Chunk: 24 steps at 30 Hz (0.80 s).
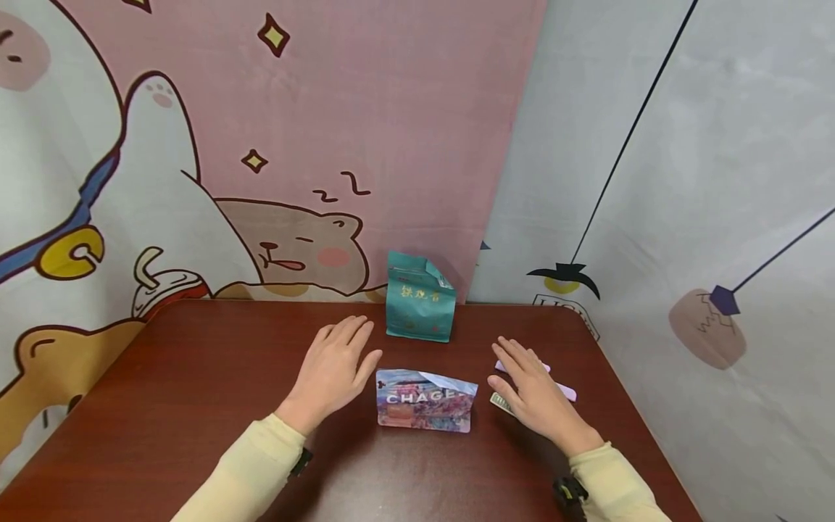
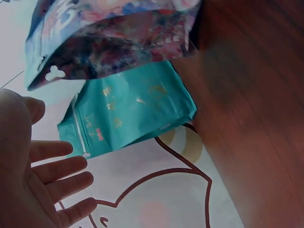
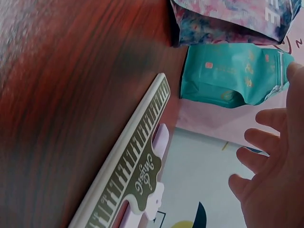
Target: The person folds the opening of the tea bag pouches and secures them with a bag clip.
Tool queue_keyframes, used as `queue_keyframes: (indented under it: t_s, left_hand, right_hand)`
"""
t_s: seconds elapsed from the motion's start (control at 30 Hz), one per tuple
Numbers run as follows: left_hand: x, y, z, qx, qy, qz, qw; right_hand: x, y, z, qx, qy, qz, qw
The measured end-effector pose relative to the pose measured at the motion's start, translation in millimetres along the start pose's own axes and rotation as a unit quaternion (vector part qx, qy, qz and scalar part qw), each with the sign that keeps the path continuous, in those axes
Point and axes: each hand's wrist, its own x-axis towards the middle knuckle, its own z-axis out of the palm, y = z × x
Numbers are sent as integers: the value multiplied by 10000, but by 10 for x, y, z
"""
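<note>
1. The left hand (image 1: 334, 370) hovers palm-down over the table (image 1: 183, 384), fingers straight and slightly spread, holding nothing; the left wrist view confirms the open fingers (image 2: 57, 173)
2. The right hand (image 1: 531, 395) is also flat and relaxed, fingers extended, gripping nothing. It lies over a pink clip (image 1: 566, 391) and a printed clip (image 1: 501, 404), though I cannot tell whether it touches them
3. The pouch (image 1: 425, 400) with the colourful print stands between the two hands, its long axis running left to right across the table
4. The pouch's left edge sits just beside the left thumb, to that hand's right. Its right edge is near the right hand, with a slightly wider gap, so the left hand looks a little nearer
5. The teal bag (image 1: 420, 304) stands upright behind the pouch, near the backdrop, beyond both sets of fingertips
6. In the right wrist view the printed clip (image 3: 128, 171) lies long and narrow on the table, its keyboard pattern up, with the pink clip (image 3: 159, 137) beneath it
</note>
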Motion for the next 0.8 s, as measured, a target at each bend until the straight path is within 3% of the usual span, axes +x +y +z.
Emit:
queue_keyframes:
  t_s: [0.47,0.8]
  left_hand:
    - [53,192,-28,-40,81,250,9996]
    - [84,313,-8,-127,274,504,9983]
  right_hand:
    - [-23,-104,65,290,-188,97,9994]
    - [-49,-181,75,268,21,-425,9987]
